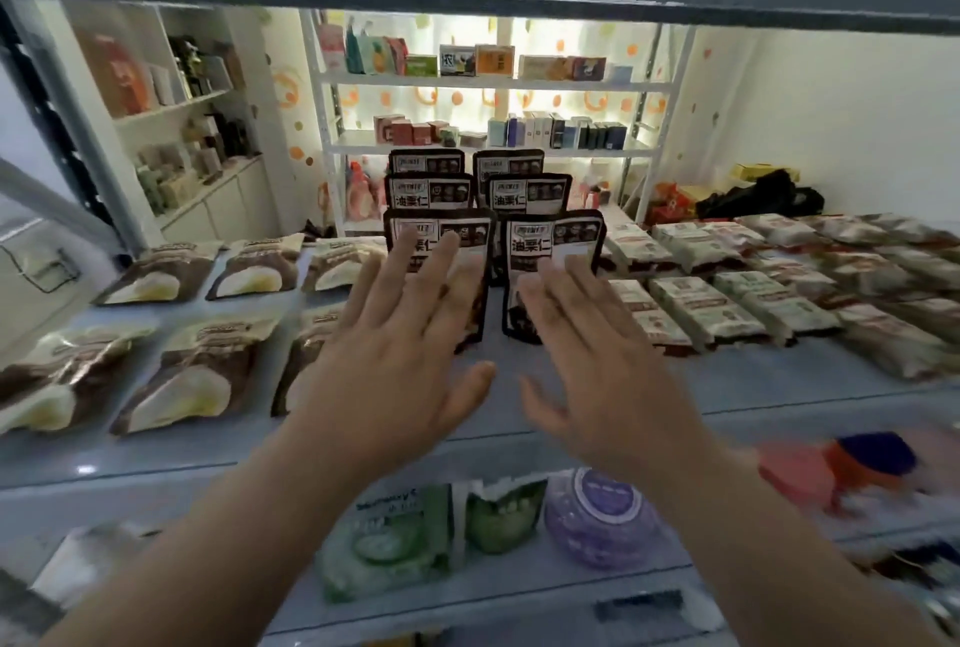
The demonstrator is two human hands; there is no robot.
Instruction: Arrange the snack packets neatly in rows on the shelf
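Step in hand, by my judgement: squaring the upright files at mid-shelf.
Black packets: six standing, two files of three.
My left hand and right hand: both grips wide, holding nothing, spread before the two front packets; contact unconfirmed.
Brown packets, flat, left: six.
Pale packets, right: uncountable.
Next calls for an even, level press.

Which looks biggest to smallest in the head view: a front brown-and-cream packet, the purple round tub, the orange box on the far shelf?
1. brown-and-cream packet
2. purple round tub, only slightly smaller, so I'm unsure
3. orange box, which looks small because it is far away
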